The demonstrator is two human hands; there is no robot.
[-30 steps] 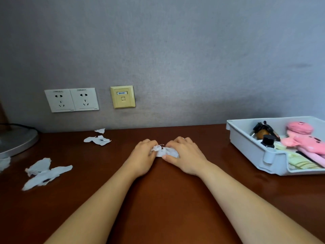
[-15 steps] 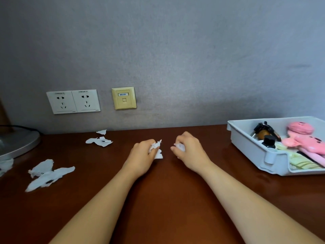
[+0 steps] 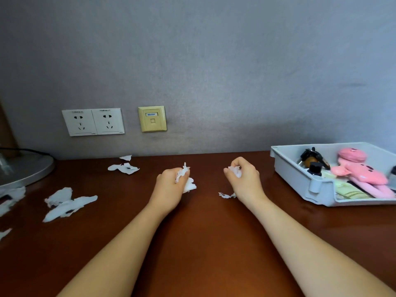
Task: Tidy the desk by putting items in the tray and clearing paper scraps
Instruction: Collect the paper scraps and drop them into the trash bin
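Observation:
My left hand is closed around a torn white paper scrap at the desk's middle. My right hand grips another white scrap, a hand's width to the right. A small torn scrap lies on the brown desk beside my right wrist. More scraps lie near the wall and at the left. The light grey tray stands at the right and holds a pink plush toy, a dark bottle and keys.
A round metal lamp base with a cable sits at the far left, with more scraps in front of it. Two white sockets and a yellow network plate are on the grey wall behind.
My hands, joined on one paper piece a second ago, have pulled apart sideways, each holding a part. A small scrap now lies on the desk by my right wrist.

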